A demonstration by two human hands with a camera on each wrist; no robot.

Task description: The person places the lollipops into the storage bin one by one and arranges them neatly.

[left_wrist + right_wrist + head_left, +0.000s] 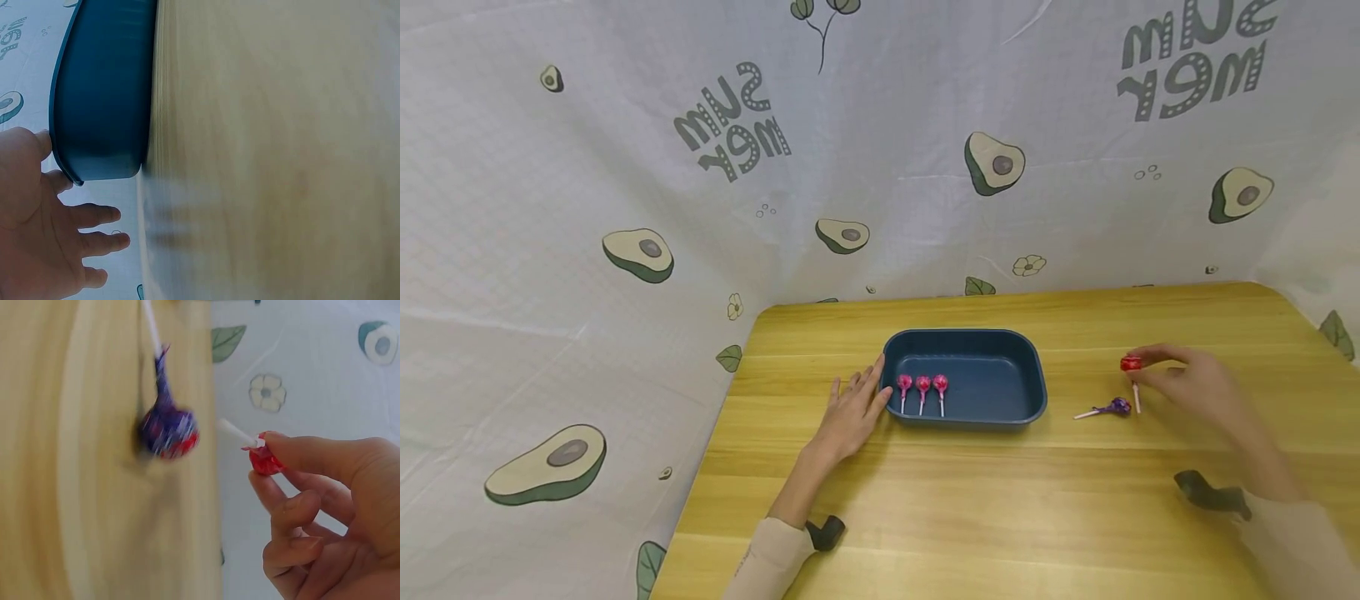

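Observation:
My right hand (pixel 1198 379) pinches a red lollipop (pixel 1131 364) by its wrapped head between thumb and fingertips, its white stick pointing down. Just left of it a purple lollipop (pixel 1112 407) lies on the table, its stick toward the left; the right wrist view shows its purple wrapper with a red patch. My left hand (pixel 850 412) rests against the left end of a dark blue tray (pixel 1037 392), fingers spread and straight, thumb and index at the rim. Inside the tray, three pink lollipops (pixel 922 384) stand in a row at the left, sticks toward the front.
The wooden table (pixel 970 517) carries the tray near its back edge. Behind and to the left hangs a white cloth (pixel 880 108) printed with avocados and lettering. Each wrist wears a dark strap piece, one (pixel 825 533) at the left sleeve.

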